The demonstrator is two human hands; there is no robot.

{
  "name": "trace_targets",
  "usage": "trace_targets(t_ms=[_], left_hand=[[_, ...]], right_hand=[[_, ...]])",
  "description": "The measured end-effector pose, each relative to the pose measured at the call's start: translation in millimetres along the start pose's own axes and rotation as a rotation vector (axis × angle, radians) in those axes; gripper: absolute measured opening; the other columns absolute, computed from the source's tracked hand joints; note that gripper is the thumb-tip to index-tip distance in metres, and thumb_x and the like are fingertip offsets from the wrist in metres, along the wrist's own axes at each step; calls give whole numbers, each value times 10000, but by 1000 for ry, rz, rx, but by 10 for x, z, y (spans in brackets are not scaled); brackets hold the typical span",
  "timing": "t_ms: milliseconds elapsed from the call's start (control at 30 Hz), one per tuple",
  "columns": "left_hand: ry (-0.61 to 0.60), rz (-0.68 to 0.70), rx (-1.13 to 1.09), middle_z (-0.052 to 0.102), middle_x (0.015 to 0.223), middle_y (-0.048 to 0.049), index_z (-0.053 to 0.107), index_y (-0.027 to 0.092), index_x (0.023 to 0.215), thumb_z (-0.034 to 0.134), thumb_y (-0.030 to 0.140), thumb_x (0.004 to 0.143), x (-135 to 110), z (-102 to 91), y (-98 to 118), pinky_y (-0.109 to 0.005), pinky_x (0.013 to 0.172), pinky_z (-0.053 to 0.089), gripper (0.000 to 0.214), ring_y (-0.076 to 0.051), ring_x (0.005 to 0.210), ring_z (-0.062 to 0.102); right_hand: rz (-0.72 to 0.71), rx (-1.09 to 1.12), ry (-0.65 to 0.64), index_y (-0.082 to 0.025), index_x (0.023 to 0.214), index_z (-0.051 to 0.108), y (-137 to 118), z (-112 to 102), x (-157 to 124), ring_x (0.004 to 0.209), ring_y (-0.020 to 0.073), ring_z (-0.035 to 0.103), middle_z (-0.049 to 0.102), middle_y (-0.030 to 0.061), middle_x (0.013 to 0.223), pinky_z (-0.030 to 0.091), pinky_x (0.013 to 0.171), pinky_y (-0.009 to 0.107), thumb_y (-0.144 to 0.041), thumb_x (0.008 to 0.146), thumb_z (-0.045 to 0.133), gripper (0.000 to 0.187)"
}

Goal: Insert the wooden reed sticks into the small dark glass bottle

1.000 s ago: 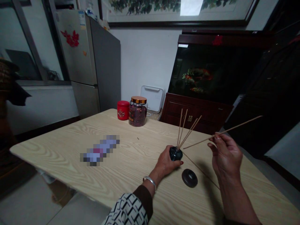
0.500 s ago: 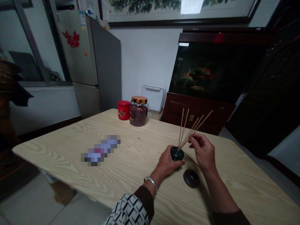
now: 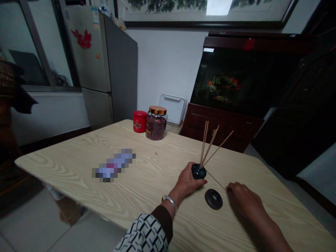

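Observation:
My left hand [image 3: 187, 182] is shut around a dark glass bottle [image 3: 198, 171] that stands on the light wood-grain table [image 3: 65, 164]. Several thin wooden reed sticks [image 3: 207, 147] stand fanned out from its neck. My right hand [image 3: 244, 199] rests low over the table, its fingertips at the end of a thin loose stick [image 3: 216, 181] that lies between the bottle and the hand. The hand hides the rest of that stick. A dark round ring-shaped lid or base [image 3: 213, 199] lies on the table between my hands.
A pixelated, blurred object [image 3: 113, 165] lies on the table's left. A red tin [image 3: 139, 121] and a glass jar of dried flowers with a copper lid [image 3: 156, 123] stand at the far edge. An aquarium [image 3: 236, 80] on a dark cabinet and a fridge [image 3: 105, 66] stand behind.
My right hand has dropped from the reeds at the bottle's neck to the tabletop, onto the loose stick. The bottle stays in my left hand.

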State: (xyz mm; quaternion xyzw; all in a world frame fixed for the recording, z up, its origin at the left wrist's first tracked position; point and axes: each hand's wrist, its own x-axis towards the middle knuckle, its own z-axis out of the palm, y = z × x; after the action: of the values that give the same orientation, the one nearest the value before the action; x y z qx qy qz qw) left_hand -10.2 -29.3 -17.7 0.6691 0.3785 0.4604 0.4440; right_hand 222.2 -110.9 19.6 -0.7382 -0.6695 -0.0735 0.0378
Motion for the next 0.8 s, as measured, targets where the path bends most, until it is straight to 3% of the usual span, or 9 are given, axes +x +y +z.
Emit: trace_targets(t_ms=[200,367,467,567,667,800], left_hand=[[1,6,2,650,997,-25,539,209,1184,853,338,614,-6,-13,46,-284,787,462,663,-193,896,594],[-6,-13,11,649,999,-28,537,214,1183,860,356,597,0,-17,59,-287,783,465,684,-201,895,595],[2,-4,11,647,1006,-29,540,216,1170,860,356,596,3,-11,43,-287,788,462,672,-201,901,591],[8,-6,0,647,1000,-28,540,214,1163,860,357,594,2,-7,39,-284,783,458,669,-198,895,590],[5,-14,3,647,998,-25,538,212,1167,859,355,593,1,-7,44,-281,775,455,674,-198,895,590],[5,-12,14,648,1006,-25,536,216,1177,859,359,597,1,-5,38,-282,779,456,679,-198,897,592]], right_hand=[[-35,-97,-14,-186,880,655,-117,-46,-31,904,249,648,704,122,924,396,710,321,-165,898,414,242],[49,78,14,-227,803,623,-11,-83,26,717,229,642,702,79,768,377,619,318,-256,846,492,141],[130,422,117,-234,770,621,121,-88,89,623,206,619,682,39,687,404,575,312,-357,804,545,148],[222,952,274,-188,883,672,147,-156,161,645,206,644,716,67,762,465,553,304,-447,712,669,310],[287,1351,398,-152,977,701,21,-306,194,711,190,655,727,96,868,495,520,253,-450,615,798,479],[298,1667,560,-174,913,716,-254,-550,188,726,124,645,708,54,900,492,501,155,-360,568,870,421]])
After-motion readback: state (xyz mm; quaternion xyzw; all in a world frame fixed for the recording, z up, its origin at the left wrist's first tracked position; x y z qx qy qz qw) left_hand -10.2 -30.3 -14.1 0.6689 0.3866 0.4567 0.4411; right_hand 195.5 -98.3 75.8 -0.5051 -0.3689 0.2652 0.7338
